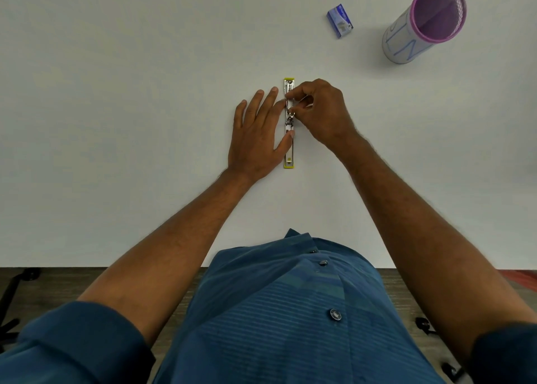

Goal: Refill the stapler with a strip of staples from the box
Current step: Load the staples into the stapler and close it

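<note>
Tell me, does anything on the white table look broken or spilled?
Nothing stands out. The yellow-edged metal stapler lies opened out flat, as refilling needs, between the left hand and right hand. The small blue staple box and purple-rimmed mesh cup look undamaged.

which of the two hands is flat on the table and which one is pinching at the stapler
The left hand lies flat with fingers spread beside the stapler; the right hand curls over it, fingertips pinching its middle.
</note>
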Action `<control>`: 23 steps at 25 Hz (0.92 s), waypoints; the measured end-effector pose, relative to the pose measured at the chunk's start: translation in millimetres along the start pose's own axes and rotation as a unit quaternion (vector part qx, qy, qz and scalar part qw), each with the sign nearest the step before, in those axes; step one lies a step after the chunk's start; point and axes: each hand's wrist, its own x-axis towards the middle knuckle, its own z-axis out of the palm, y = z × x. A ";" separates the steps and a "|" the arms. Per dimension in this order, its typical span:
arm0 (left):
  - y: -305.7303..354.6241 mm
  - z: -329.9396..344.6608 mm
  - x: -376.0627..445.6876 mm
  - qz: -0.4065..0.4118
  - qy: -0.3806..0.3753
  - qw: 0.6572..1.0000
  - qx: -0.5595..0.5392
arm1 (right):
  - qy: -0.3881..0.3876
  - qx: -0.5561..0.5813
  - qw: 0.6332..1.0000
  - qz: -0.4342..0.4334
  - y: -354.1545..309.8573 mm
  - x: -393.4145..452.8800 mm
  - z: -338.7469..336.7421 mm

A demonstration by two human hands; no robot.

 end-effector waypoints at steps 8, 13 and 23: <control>-1.4 2.7 0.2 0.001 0.009 1.000 0.007 | 0.003 0.009 1.000 -0.014 5.8 1.1 0.6; -1.5 4.6 0.6 0.003 0.021 1.000 0.005 | 0.019 -0.107 0.989 -0.102 14.2 -19.9 1.9; -2.0 5.2 0.7 0.006 0.020 1.000 0.017 | 0.001 -0.260 0.954 -0.150 19.2 -10.3 -3.4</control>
